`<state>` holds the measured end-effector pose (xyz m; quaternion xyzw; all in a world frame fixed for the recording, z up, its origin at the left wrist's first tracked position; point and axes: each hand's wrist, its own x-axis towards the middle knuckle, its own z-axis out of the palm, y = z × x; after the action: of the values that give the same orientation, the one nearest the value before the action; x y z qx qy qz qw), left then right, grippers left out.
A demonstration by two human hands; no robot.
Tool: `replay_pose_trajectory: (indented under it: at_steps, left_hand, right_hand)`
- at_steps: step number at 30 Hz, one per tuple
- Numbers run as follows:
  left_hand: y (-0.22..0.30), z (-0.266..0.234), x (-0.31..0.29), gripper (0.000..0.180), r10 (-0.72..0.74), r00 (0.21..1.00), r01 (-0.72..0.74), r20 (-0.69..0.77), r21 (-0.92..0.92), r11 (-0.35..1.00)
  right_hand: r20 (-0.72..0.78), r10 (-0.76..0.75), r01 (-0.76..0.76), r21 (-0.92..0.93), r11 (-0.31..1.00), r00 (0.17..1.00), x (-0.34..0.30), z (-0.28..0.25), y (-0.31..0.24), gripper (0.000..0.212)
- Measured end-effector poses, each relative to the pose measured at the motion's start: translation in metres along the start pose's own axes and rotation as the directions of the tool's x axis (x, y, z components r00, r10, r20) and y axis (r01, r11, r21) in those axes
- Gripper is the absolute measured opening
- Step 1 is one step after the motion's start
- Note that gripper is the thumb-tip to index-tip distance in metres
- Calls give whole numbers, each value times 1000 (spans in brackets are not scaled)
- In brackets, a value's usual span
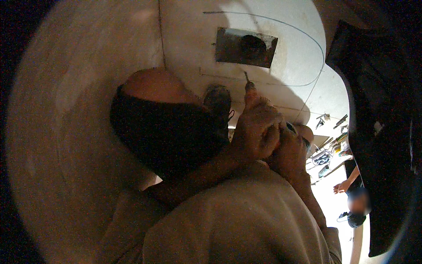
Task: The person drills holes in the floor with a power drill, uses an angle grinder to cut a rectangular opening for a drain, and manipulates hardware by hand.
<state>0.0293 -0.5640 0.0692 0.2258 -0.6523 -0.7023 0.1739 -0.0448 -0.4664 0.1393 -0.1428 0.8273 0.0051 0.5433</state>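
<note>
Both my hands are wrapped round a slim hand tool with a thin pointed bit, and its tip points at a pale panel. My left hand grips the front part, fingers curled close behind the bit. My right hand is closed round the back part, against the left; a small blue-green piece of the tool shows between them. Most of the tool's body is hidden by my fingers. Just beyond the tip, a rectangular cut-out in the panel holds a dark round hole.
A thin dark curved line or cord loops round the cut-out. My black-covered leg and dark shoe are at left. Assorted tools lie at right, near another person's hand. A large black shape borders the right.
</note>
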Motion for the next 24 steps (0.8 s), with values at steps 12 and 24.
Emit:
replay_pose_trajectory:
  at_steps: [12, 24]
  left_hand:
    - [-4, 5, -7, 13, 33, 999, -33, 14, 13, 999]
    - [26, 15, -9, 17, 16, 998, -30, 61, 245, 969]
  right_hand:
    - [47, 41, -43, 40, 998, 998, 1, 9, 12, 45]
    - [-32, -185, 180, -121, 976, 982, -15, 1, 35, 46]
